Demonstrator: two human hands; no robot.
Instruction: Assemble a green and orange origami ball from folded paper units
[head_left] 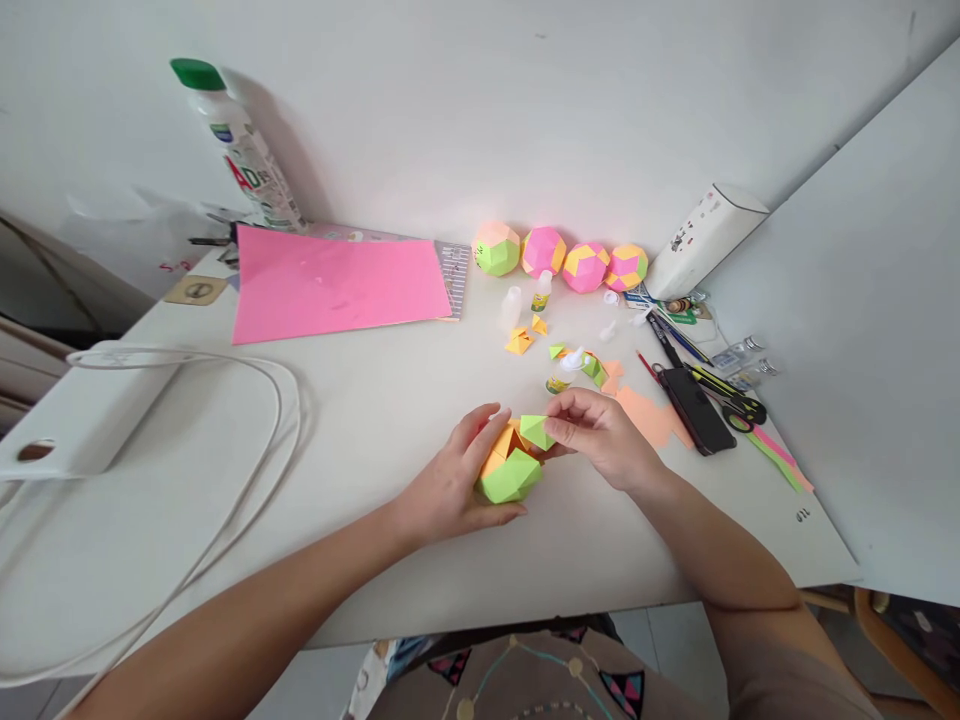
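Two hands are seen in the head view, brought close together over the near part of the white table (pixel 352 410), with a part-built paper ball (pixel 511 478) held up between them. The ball is gripped from its left by the left hand (pixel 444 487), whose thumb is set along the underside and whose fingers are bent over the far edge. A green paper piece (pixel 535 431) is pinched between thumb and fingertips of the right hand (pixel 600 432). The relation on which most seems to depend is that between this piece and the dark opening (pixel 517 444) among the orange facets: the piece is placed just beside the gap, on its far right side, and whether it is already joined to the ball cannot be told. No clear long axis is shown by the ball, which is roundish; its opening is turned upward. The piece is nearer to the right hand, while most of the ball is kept by the left. Beyond the hands, a glue bottle (pixel 558 384) and loose orange pieces (pixel 519 341) are spread, with four faceted balls (pixel 544 252) lined up against the wall (pixel 420 120).
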